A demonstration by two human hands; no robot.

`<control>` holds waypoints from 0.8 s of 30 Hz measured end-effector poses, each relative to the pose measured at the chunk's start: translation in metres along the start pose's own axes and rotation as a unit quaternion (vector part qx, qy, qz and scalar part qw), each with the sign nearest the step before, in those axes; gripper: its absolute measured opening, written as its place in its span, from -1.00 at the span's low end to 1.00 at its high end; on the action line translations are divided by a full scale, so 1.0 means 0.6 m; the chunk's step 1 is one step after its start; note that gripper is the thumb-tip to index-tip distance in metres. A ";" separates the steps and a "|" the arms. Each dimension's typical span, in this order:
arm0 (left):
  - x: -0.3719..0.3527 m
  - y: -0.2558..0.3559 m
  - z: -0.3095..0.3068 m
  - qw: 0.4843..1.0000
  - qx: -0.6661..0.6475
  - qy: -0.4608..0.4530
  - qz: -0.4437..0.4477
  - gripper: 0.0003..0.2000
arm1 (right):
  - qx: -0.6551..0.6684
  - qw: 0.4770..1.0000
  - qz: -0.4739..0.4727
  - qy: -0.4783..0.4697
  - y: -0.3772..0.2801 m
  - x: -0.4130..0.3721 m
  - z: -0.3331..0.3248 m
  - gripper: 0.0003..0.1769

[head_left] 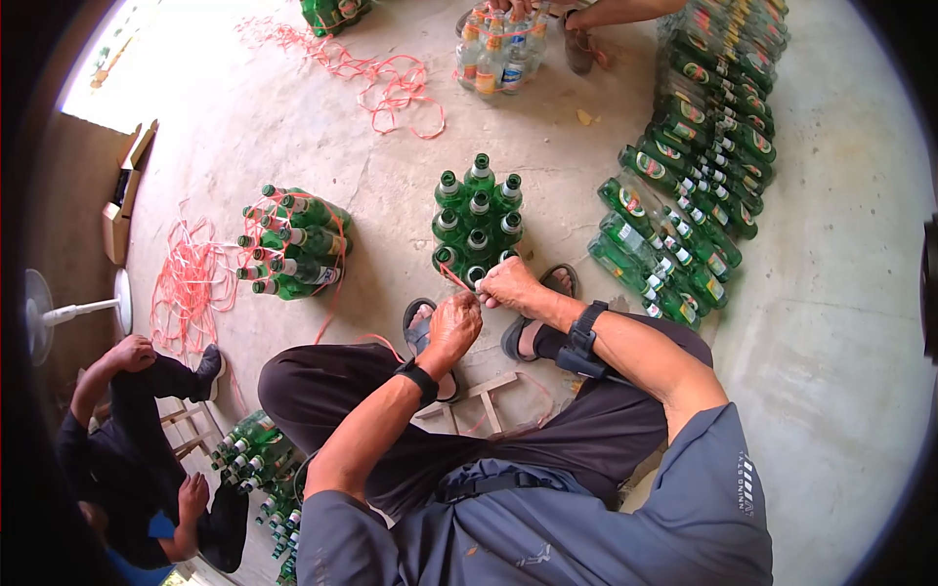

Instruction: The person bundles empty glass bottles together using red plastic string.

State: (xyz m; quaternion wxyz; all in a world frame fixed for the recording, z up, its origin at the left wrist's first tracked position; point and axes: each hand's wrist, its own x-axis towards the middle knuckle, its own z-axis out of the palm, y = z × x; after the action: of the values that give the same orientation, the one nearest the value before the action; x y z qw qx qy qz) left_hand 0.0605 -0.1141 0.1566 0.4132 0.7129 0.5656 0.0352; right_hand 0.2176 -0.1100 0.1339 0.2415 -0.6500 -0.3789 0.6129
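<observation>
Sitting, a person (547,523) pinches red string (452,277) in the left hand (455,324); the right hand (512,284) curls beside it, whether gripping I cannot tell. Upright green bottles (478,225) stand just beyond, at twelve o'clock; a string-bound bundle (311,242) at ten.

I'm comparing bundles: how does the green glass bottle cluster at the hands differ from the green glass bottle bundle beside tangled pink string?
The cluster is by the left hand and right hand; the bundle is apart from both. Pink string shows only at the cluster's near edge, but crosses the bundle's necks and side. Both group green, narrow-necked bottles.
</observation>
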 end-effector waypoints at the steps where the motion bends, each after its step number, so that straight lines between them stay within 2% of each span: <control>1: 0.000 0.000 0.002 1.000 0.001 -0.002 0.001 -0.75 | -0.024 0.999 -0.027 -0.019 0.005 -0.001 0.001 -0.82; 2: 0.000 0.000 0.003 1.000 0.006 -0.002 0.000 -0.76 | -0.022 0.999 -0.026 -0.017 0.010 -0.002 0.000 -0.82; 4: -0.002 -0.003 0.006 1.000 0.014 -0.006 -0.002 -0.76 | 0.079 0.993 0.090 0.002 -0.024 -0.026 0.001 -0.81; 8: -0.004 -0.009 0.011 0.999 0.032 -0.008 0.009 -0.77 | 0.116 0.984 0.134 0.020 -0.022 -0.031 0.008 -0.80; 14: -0.017 -0.013 0.006 0.998 0.026 0.027 0.048 -0.78 | 0.178 0.976 0.128 0.018 -0.006 -0.030 0.028 -0.77; 18: -0.013 -0.017 0.011 0.996 0.072 0.017 0.050 -0.79 | 0.248 0.957 0.146 -0.028 0.006 -0.017 0.036 -0.76; 20: -0.011 -0.015 0.011 0.994 0.099 0.014 0.053 -0.78 | 0.206 0.972 0.113 0.001 0.012 -0.012 0.043 -0.75; 21: -0.010 -0.013 0.009 0.991 0.123 0.012 0.054 -0.78 | 0.002 0.998 -0.056 0.006 0.061 0.020 0.055 -0.80; 22: -0.011 -0.010 0.008 0.990 0.125 0.009 0.057 -0.78 | 0.005 0.998 -0.055 0.009 0.065 0.015 0.058 -0.80; 24: -0.014 -0.005 0.005 0.982 0.178 -0.026 0.058 -0.76 | 0.036 0.972 -0.190 0.133 0.074 0.000 0.072 -0.76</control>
State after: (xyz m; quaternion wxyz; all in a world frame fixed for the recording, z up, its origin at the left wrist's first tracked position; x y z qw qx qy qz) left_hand 0.0570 -0.1227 0.1562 0.2910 0.8074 0.5097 -0.0607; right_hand 0.1843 -0.1429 0.0935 0.4252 -0.6326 -0.4376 0.4770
